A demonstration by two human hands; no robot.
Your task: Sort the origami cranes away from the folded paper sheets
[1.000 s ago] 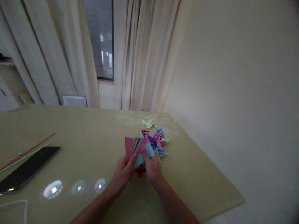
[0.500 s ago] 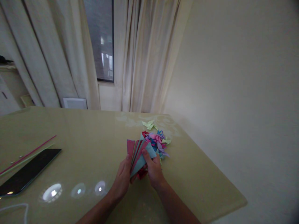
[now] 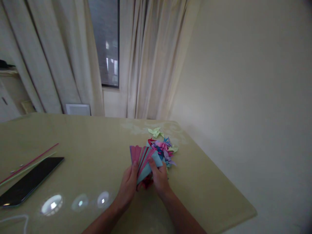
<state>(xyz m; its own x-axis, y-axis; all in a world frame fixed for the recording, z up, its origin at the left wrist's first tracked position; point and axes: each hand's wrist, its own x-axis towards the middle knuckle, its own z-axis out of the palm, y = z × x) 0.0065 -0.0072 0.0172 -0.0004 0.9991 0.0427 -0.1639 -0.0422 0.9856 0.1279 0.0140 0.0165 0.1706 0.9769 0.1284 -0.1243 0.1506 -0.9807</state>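
Note:
A fanned stack of coloured paper sheets, pink, light blue and green, is held up between both hands above the table. My left hand grips its left side, thumb on the front face. My right hand pinches the right side, its thumb lying over a light blue sheet. Just beyond the hands lies a pile of folded paper figures in pink, purple, blue and green. Below the stack, a red folded paper piece shows partly, the rest hidden by the hands and sheets.
A pale green paper pinwheel-like figure lies behind the pile. To the left are a black phone or tablet, a pink stick and a white cable. The table's right edge runs near the wall.
At the left end, the paper sheets have spread wider, with more pink strips showing. Both hands keep their hold in nearly the same place. The view has shifted slightly.

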